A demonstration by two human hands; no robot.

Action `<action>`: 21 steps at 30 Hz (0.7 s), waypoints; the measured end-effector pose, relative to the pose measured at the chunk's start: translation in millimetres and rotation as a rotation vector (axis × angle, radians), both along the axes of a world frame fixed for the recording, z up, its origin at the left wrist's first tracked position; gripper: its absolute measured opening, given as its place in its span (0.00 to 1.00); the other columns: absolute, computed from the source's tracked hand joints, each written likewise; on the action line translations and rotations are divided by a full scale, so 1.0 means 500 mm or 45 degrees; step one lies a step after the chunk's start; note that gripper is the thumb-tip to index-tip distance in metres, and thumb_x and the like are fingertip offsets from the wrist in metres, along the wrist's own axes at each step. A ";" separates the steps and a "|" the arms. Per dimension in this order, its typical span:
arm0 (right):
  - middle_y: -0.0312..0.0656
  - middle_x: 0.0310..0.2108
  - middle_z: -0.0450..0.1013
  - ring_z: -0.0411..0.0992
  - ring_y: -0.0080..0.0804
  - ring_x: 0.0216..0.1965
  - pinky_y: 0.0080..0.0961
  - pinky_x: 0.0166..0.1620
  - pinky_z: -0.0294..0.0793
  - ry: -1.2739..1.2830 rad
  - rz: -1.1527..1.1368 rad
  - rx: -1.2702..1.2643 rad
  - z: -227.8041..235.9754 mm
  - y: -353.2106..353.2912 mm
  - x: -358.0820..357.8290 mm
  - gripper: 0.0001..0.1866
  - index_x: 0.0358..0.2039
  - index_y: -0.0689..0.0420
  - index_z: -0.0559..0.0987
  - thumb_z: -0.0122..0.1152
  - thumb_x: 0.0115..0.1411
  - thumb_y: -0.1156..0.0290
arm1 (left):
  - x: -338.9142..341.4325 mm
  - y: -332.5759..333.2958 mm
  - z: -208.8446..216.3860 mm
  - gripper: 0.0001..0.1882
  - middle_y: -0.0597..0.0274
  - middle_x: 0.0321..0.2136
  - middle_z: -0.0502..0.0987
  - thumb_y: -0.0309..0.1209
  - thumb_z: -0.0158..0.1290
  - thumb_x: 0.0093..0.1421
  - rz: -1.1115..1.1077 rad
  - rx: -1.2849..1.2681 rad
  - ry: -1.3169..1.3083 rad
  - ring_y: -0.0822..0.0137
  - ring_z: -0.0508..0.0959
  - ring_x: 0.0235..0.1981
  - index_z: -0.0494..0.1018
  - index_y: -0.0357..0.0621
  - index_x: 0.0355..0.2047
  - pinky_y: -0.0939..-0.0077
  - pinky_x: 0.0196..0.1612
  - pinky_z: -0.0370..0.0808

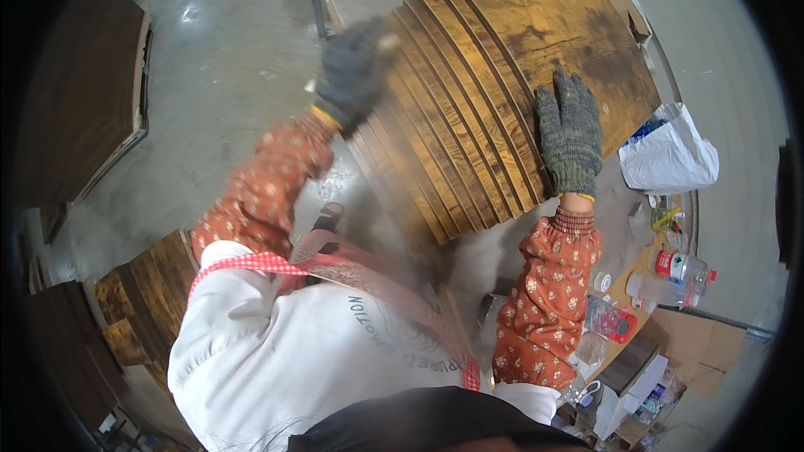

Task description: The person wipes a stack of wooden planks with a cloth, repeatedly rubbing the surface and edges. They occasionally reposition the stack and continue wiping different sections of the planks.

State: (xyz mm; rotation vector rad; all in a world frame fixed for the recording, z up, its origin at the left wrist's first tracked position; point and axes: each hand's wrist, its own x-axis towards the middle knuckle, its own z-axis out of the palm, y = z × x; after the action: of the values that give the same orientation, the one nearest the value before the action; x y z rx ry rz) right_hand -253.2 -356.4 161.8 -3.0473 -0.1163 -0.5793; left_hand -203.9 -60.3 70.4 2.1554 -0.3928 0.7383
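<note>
A fanned-out stack of brown stained wooden boards lies in front of me, each one overlapping the board beside it. My right hand, in a dark grey knitted glove, rests flat on the top board with its fingers stretched out. At the left side of the stack is my left hand, gloved in the same grey. Motion smears it, so its fingers and anything in them cannot be made out. Some small pale patches show beside that glove. The lower left boards are blurred too.
A white plastic bag sits right of the stack. Nearer me on the right are several plastic bottles and an open cardboard box. More brown boards stand at the lower left, and a large dark panel at the far left.
</note>
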 end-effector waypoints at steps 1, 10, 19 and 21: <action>0.54 0.62 0.64 0.60 0.53 0.64 0.44 0.65 0.58 -0.016 0.008 0.031 -0.001 -0.002 -0.001 0.29 0.61 0.55 0.69 0.49 0.66 0.50 | 0.025 0.015 -0.001 0.17 0.44 0.51 0.75 0.38 0.51 0.65 0.151 0.091 -0.124 0.47 0.75 0.50 0.76 0.41 0.47 0.56 0.55 0.71; 0.52 0.62 0.65 0.61 0.50 0.63 0.43 0.64 0.59 -0.017 0.019 0.039 0.006 0.002 -0.004 0.27 0.61 0.53 0.70 0.51 0.66 0.52 | -0.173 -0.078 -0.086 0.26 0.54 0.58 0.70 0.35 0.57 0.51 -0.546 0.469 -0.315 0.51 0.70 0.57 0.74 0.51 0.54 0.54 0.57 0.70; 0.51 0.59 0.68 0.63 0.49 0.62 0.41 0.64 0.59 0.015 0.004 0.106 -0.002 -0.026 0.000 0.26 0.58 0.56 0.73 0.53 0.66 0.53 | 0.094 0.140 -0.004 0.28 0.53 0.63 0.64 0.31 0.53 0.60 -0.352 0.687 -0.145 0.51 0.66 0.61 0.65 0.51 0.62 0.56 0.62 0.65; 0.51 0.58 0.69 0.64 0.47 0.62 0.40 0.64 0.59 -0.003 -0.017 0.152 -0.004 -0.028 0.000 0.27 0.57 0.57 0.74 0.53 0.65 0.52 | 0.105 0.153 0.019 0.29 0.53 0.63 0.64 0.30 0.53 0.60 -0.370 0.808 -0.125 0.52 0.67 0.60 0.64 0.52 0.63 0.57 0.62 0.65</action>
State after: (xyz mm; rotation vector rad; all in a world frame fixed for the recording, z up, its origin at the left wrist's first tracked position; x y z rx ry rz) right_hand -253.2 -370.5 159.8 -2.9341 -0.0592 -0.5684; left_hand -151.5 16.4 80.0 2.5602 -1.0864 0.6032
